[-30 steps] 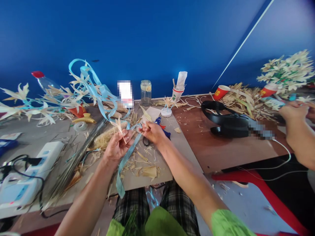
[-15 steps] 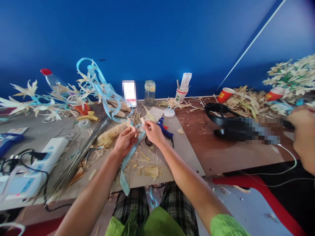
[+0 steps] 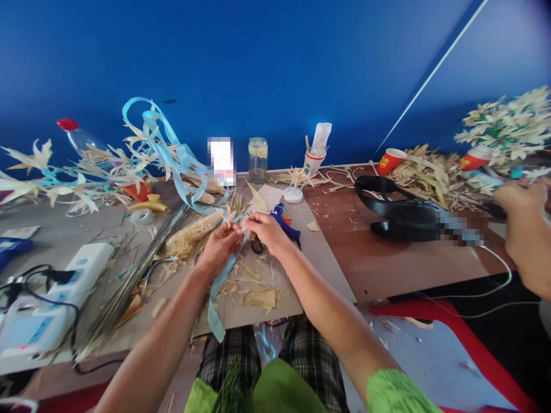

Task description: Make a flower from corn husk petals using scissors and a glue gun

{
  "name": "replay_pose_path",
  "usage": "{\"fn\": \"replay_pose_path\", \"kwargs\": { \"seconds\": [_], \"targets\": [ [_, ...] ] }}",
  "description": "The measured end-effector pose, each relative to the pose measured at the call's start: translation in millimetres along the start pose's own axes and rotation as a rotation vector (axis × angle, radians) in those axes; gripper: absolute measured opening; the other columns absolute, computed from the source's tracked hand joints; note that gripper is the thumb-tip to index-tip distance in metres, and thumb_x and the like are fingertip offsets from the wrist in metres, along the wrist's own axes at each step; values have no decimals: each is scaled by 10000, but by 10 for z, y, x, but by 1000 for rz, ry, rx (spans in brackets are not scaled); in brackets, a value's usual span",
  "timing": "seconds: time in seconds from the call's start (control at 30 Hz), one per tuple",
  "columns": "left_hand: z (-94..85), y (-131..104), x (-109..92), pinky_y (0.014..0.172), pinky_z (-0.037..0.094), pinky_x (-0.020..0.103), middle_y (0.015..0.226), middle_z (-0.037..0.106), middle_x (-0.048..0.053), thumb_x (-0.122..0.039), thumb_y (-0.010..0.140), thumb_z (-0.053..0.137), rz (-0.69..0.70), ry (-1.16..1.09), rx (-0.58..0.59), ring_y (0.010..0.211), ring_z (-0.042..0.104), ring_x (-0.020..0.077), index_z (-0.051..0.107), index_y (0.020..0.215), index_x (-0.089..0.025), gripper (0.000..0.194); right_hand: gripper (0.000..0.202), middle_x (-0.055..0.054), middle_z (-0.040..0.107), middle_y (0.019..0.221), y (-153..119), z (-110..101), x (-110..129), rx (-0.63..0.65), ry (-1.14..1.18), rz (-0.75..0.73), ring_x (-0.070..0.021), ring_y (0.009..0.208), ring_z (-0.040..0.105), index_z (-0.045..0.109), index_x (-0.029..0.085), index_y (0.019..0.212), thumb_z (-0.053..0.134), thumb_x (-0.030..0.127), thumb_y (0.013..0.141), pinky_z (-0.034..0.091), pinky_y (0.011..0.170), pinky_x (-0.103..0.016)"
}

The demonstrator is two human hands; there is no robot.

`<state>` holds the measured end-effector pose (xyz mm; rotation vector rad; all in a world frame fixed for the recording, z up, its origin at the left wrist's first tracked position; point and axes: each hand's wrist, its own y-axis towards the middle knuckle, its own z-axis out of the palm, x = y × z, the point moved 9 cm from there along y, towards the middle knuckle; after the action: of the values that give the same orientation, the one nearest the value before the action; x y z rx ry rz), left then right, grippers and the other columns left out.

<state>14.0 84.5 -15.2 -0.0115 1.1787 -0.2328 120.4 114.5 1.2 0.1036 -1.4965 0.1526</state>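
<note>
My left hand (image 3: pixel 221 244) is closed in a pinch on a small corn-husk flower (image 3: pixel 230 215), whose pale petals stick up above the fingers. My right hand (image 3: pixel 266 229) is also pinched, its fingertips at the base of the flower beside my left thumb. A pale husk piece in the right fingers is mostly hidden. Under the hands a light blue ribbon (image 3: pixel 218 310) runs down over the table's front edge. A dried corncob (image 3: pixel 196 232) lies just left of my left hand. Behind my right wrist rests a blue glue gun (image 3: pixel 287 226).
Left are a bundle of thin wires (image 3: pixel 142 275), a white power strip (image 3: pixel 64 304) and husk flowers (image 3: pixel 81 189) with curled ribbon. A glass jar (image 3: pixel 257 163) and paper cup (image 3: pixel 313 163) stand behind. At right lie black headgear (image 3: pixel 400 221) and another person's hand (image 3: pixel 523 206).
My right hand has moved left and down, bringing its husk piece against the flower in my left hand. The whole view has shifted slightly.
</note>
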Motion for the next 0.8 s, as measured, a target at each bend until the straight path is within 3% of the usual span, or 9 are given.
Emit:
{"fn": "replay_pose_path", "kwargs": {
  "seconds": [0.2,0.57,0.7,0.8],
  "targets": [
    [-14,10,27,439,297,194,620,581,-13,-248,648,742,-3,26,7,442,426,43,571,798,-144,250,152,72,439,509,39,-96,-51,-96,200,35,-70,492,351,554,177,614,644,296,586,264,515,-230],
    [-93,-7,-47,435,324,173,505,452,-63,-203,630,721,55,-53,-119,424,423,41,556,734,-158,200,145,59,462,504,96,-129,-144,-86,243,85,-82,492,388,548,176,607,619,301,586,295,514,-230],
    [-167,-5,-39,421,323,178,457,379,-83,-187,649,693,54,-48,-164,383,358,39,544,719,-169,166,243,35,500,583,123,-256,-48,-109,222,16,-81,520,397,551,173,613,603,406,662,315,529,-227],
    [-197,-1,-51,415,316,179,441,366,-87,-191,656,686,71,6,-181,372,334,39,545,715,-173,155,271,31,523,625,98,-258,71,-79,64,-74,-90,562,419,609,177,729,604,445,694,341,570,-227]
  ]
}}
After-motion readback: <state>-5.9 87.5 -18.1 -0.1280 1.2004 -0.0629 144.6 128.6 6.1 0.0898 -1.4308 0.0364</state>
